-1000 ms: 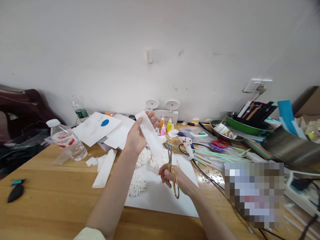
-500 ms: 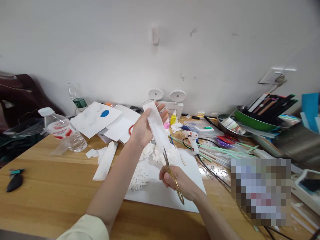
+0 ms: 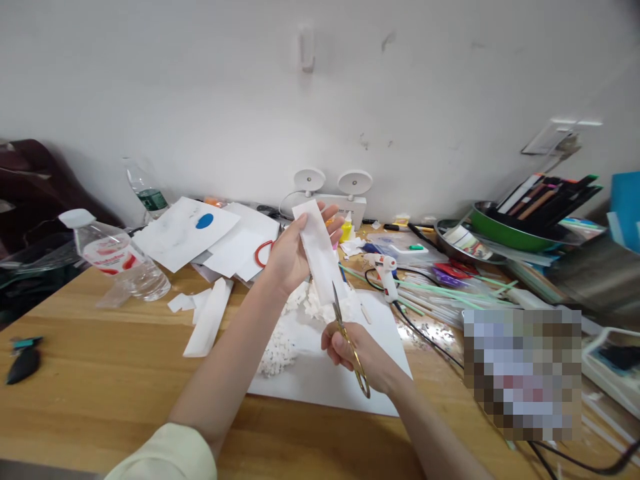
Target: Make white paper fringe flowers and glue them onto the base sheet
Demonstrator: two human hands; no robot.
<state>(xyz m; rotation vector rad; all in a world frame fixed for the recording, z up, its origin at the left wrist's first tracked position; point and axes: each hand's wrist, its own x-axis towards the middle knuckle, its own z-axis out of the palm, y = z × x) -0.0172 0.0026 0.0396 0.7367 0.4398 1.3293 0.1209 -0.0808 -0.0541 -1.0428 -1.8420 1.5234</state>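
Note:
My left hand holds up a long white paper strip, its thumb pressing the strip against the other fingers. In my right hand is a pair of gold-handled scissors, blades pointing up at the strip's lower end. The blades look nearly closed, and whether they touch the paper I cannot tell. Below both hands, several small white paper pieces lie heaped on a large white sheet. Another folded white strip rests on the table left of my forearm.
At the left stand a clear plastic bottle and a second bottle. White sheets and red-handled scissors lie behind. To the right are a glue gun, straws, a green pan of pens and a black cable.
The left hand and its paper strip have shifted slightly right in view. The scissors stay near the strip's lower end. The camera's view has tilted a little.

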